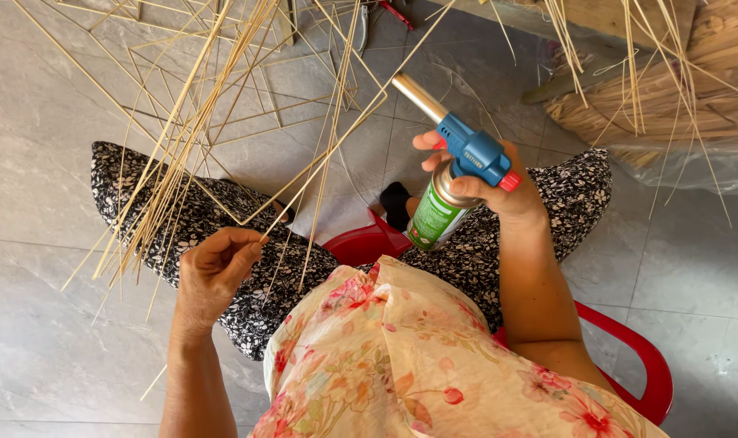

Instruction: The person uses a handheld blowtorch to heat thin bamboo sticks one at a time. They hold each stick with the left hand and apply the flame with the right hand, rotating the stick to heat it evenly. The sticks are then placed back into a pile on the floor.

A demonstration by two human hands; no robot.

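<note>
Hidden or cut off: the far ends of the thin pale bamboo strips (192,134) run out past the top edge; the base of the green gas canister (432,217) is partly covered by the floral blouse (401,365); whether a flame burns at the nozzle cannot be told.
Left hand: the left hand (213,269) has thumb and fingers pinched together on the end of a bent strip, holding it up over the left knee.
Right hand: the right hand (486,182) is wrapped tightly around the neck of the canister under the blue torch head with brass nozzle (458,134); the nozzle slants up and to the left, near the bent strip but apart from it.
Strips: a loose bundle fans from top centre down to the left, crossing the black-and-white patterned trousers (182,215).
Edges and room: open floor lies to the left and lower left; at upper right a heap of straw-coloured bamboo material (693,89) crowds the corner.
Seat: a red plastic chair (641,361) shows between the knees and behind the right elbow.
Surface: grey stone floor tiles (44,324), with flat frames of thin strips (247,97) lying on them at the top.
</note>
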